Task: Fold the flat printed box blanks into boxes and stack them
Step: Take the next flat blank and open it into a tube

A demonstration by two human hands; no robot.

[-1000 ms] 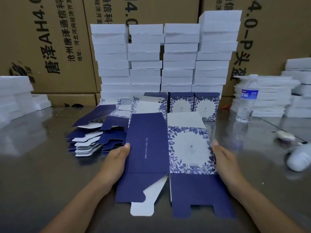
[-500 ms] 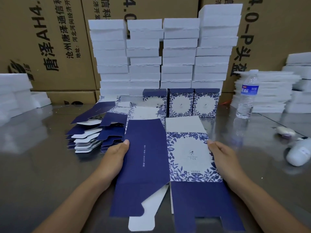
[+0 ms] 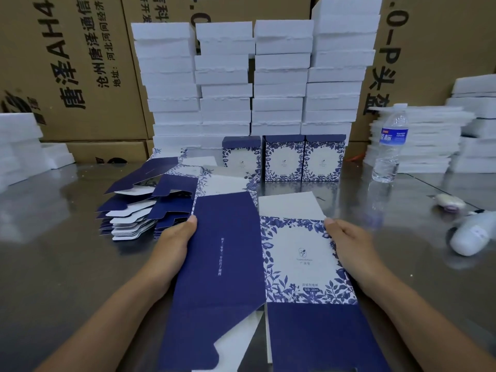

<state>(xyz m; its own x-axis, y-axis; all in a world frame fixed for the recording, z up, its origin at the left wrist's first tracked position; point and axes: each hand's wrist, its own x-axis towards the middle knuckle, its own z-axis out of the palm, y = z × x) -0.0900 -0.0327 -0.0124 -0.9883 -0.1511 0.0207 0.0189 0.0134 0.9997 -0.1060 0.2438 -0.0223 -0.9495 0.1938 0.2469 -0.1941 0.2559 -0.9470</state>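
Observation:
I hold one flat box blank (image 3: 257, 264) in front of me, a plain navy panel on its left and a white panel with blue flower print on its right. My left hand (image 3: 174, 245) grips its left edge, thumb on top. My right hand (image 3: 349, 245) grips the right edge the same way. To the left lies a fanned pile of flat blanks (image 3: 139, 210). Three folded boxes (image 3: 284, 159) stand upright in a row behind the blank.
White foam blocks (image 3: 255, 76) are stacked high behind the boxes, with more foam at the far left (image 3: 18, 146) and right (image 3: 418, 140). A water bottle (image 3: 389, 146) stands right of the boxes. A white device (image 3: 472, 234) lies at the right edge. Brown cartons (image 3: 67, 63) form the backdrop.
Both hands have drawn the blank nearer to me and lower in view. The row of folded boxes behind it now shows fully.

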